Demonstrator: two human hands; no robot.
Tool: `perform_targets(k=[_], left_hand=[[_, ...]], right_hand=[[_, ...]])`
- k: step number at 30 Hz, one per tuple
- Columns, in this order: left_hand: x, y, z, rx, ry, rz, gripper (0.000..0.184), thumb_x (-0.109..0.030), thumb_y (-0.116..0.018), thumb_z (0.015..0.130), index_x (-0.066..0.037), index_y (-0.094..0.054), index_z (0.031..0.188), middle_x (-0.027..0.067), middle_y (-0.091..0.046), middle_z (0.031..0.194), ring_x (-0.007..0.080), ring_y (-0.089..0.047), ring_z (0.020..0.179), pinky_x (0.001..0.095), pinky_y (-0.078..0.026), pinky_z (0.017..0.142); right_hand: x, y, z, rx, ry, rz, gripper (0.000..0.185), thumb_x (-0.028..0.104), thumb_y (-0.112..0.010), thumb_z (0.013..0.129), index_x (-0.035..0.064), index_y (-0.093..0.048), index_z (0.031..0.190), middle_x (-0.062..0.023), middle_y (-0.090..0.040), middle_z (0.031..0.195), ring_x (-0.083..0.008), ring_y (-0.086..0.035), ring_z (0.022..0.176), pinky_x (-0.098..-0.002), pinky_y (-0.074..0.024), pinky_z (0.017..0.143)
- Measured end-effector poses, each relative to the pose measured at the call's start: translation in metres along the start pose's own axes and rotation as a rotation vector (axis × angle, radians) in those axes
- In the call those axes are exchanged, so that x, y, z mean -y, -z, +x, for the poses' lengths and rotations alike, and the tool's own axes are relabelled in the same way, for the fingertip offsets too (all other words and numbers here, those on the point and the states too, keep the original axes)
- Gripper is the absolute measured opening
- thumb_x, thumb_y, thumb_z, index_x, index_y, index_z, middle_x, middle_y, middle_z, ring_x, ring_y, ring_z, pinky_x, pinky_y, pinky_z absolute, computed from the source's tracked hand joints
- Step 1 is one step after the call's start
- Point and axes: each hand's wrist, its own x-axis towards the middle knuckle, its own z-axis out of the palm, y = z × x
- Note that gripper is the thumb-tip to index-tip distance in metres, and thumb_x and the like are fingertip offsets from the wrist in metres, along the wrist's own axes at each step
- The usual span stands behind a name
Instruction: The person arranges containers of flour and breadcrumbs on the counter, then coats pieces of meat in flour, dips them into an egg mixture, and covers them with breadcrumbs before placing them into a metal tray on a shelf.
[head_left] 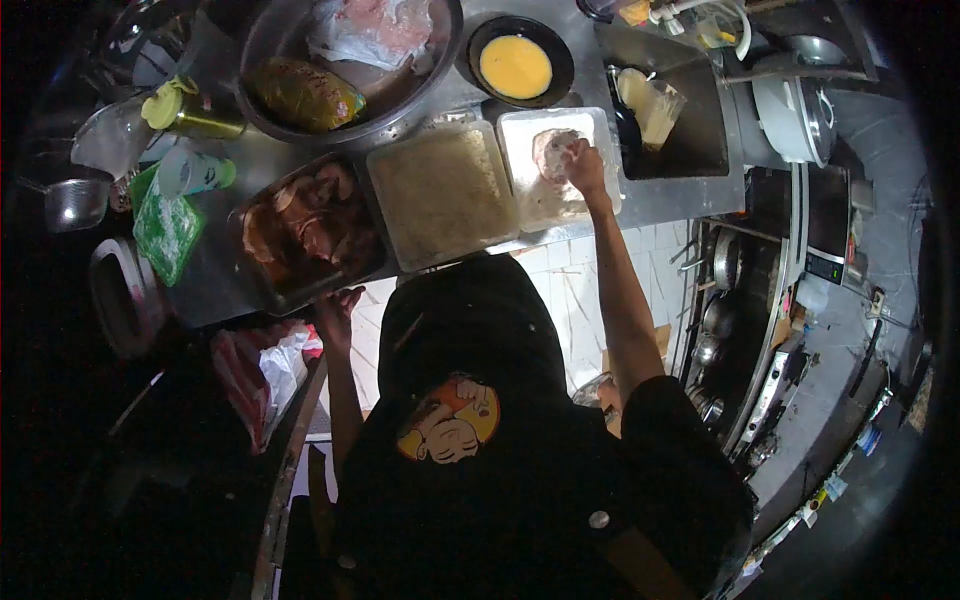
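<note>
In the head view, my right hand (583,168) is over a white tray (520,208) of white powder that looks like flour. Its fingers are curled closed at the edge of a powder-coated piece of meat (552,152) lying there. My left hand (336,312) is at the front edge of a metal tray (284,300), its fingers apart and holding nothing I can see. Raw meat (318,225) in dark liquid lies in that tray. Between the two trays stands a container (440,195) with a pale tan, flat surface; I cannot tell what it is.
Behind are a large metal basin (350,134) with a filled plastic bag and a yellow-green package, and a black bowl (515,60) of yellow liquid like beaten egg. A sink (690,110) is at right. A green-lidded bottle (195,115) and plastic cup (195,172) stand left.
</note>
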Motion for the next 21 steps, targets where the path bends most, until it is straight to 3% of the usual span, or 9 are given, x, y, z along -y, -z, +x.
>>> perform_targets(k=[1, 3, 7, 9, 12, 16, 19, 21], left_hand=[[0.001, 0.002, 0.0, 0.032, 0.006, -0.02, 0.032, -0.026, -0.052, 0.089, -0.006, -0.053, 0.115, 0.009, -0.058, 0.114, 0.0294, -0.057, 0.103, 0.0488, -0.043, 0.096], [-0.01, -0.048, -0.01, -0.191, -0.01, 0.102, 0.016, -0.021, -0.05, 0.092, -0.009, -0.056, 0.1, 0.0005, -0.053, 0.078, 0.013, -0.052, 0.067, 0.0488, -0.048, 0.089], [-0.007, -0.046, -0.009, -0.258, -0.044, 0.102, 0.016, -0.022, -0.05, 0.092, -0.009, -0.057, 0.099, 0.0006, -0.052, 0.077, 0.0135, -0.052, 0.067, 0.051, -0.048, 0.09], [0.0, -0.02, -0.006, -0.191, -0.065, 0.051, 0.017, -0.022, -0.049, 0.092, -0.009, -0.058, 0.098, 0.0009, -0.054, 0.079, 0.0137, -0.053, 0.067, 0.0522, -0.047, 0.089], [0.003, -0.006, -0.001, -0.081, -0.064, 0.024, 0.018, -0.023, -0.049, 0.092, -0.009, -0.059, 0.098, 0.0015, -0.056, 0.082, 0.0133, -0.053, 0.066, 0.0525, -0.047, 0.09], [-0.002, -0.02, -0.001, -0.197, -0.02, 0.007, 0.017, -0.021, -0.052, 0.086, -0.006, -0.056, 0.094, 0.0004, -0.056, 0.074, 0.0146, -0.054, 0.063, 0.0477, -0.048, 0.09], [-0.002, -0.02, -0.001, -0.268, -0.011, 0.039, 0.017, -0.021, -0.053, 0.085, -0.006, -0.057, 0.093, 0.0009, -0.056, 0.074, 0.0142, -0.053, 0.061, 0.0454, -0.05, 0.087], [0.002, -0.001, 0.002, -0.161, 0.012, 0.024, 0.02, -0.022, -0.054, 0.084, -0.006, -0.058, 0.095, 0.0013, -0.055, 0.071, 0.0146, -0.053, 0.06, 0.045, -0.05, 0.085]], right_hand=[[0.001, 0.001, -0.003, 0.002, 0.003, 0.0, 0.027, 0.016, -0.058, 0.079, -0.0008, -0.055, 0.1, -0.0164, -0.064, 0.095, -0.0392, -0.059, 0.089, -0.0446, -0.0471, 0.078], [0.013, 0.012, -0.01, -0.213, 0.164, -0.198, 0.032, 0.012, -0.057, 0.078, 0.0013, -0.049, 0.107, -0.0163, -0.065, 0.093, -0.0392, -0.058, 0.09, -0.0453, -0.0459, 0.08], [0.02, 0.011, -0.022, -0.189, 0.167, -0.174, 0.034, 0.007, -0.054, 0.077, 0.0025, -0.046, 0.11, -0.0187, -0.064, 0.093, -0.0398, -0.059, 0.089, -0.0466, -0.0465, 0.077], [0.032, 0.024, -0.029, -0.069, -0.085, -0.017, 0.036, 0.004, -0.053, 0.077, 0.0043, -0.044, 0.111, -0.0207, -0.063, 0.092, -0.0407, -0.06, 0.087, -0.0477, -0.0471, 0.075], [0.04, 0.022, -0.042, 0.023, -0.224, -0.035, 0.036, 0.003, -0.054, 0.076, 0.0057, -0.044, 0.11, -0.021, -0.063, 0.092, -0.0409, -0.061, 0.085, -0.0486, -0.0473, 0.074], [0.041, 0.022, -0.055, -0.055, -0.085, 0.017, 0.036, 0.006, -0.057, 0.076, 0.0069, -0.043, 0.11, -0.02, -0.064, 0.092, -0.0393, -0.062, 0.083, -0.0468, -0.048, 0.072], [0.045, 0.02, -0.053, -0.067, -0.22, 0.043, 0.04, 0.008, -0.06, 0.075, 0.0069, -0.042, 0.111, -0.0193, -0.065, 0.089, -0.0381, -0.063, 0.08, -0.0445, -0.0488, 0.071], [0.033, 0.011, -0.047, -0.136, -0.331, 0.208, 0.043, 0.012, -0.063, 0.073, 0.0072, -0.043, 0.11, -0.0181, -0.065, 0.083, -0.0372, -0.064, 0.078, -0.0425, -0.0493, 0.069]])
